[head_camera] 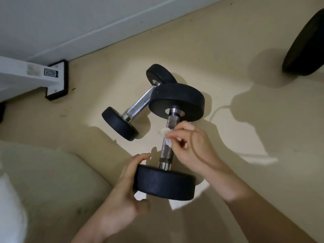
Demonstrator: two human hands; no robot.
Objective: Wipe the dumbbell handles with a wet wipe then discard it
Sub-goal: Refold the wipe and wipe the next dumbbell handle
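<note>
- wiping step: right hand [189,146] pinches the wet wipe [164,132] on the handle [167,152]
- left hand [122,192] grips the dumbbell head [164,184]
- next, probably: bare knurl below the fingers, then the other dumbbell [138,104]

Near dumbbell [164,183] tilted, white wet wipe [165,133] against knurled handle [172,120]; second dumbbell [138,104] lying behind.

Two dumbbells [138,104] [175,100], two hands [121,195] [194,146], one wipe [164,132], and seemingly one weight plate [305,46].
</note>
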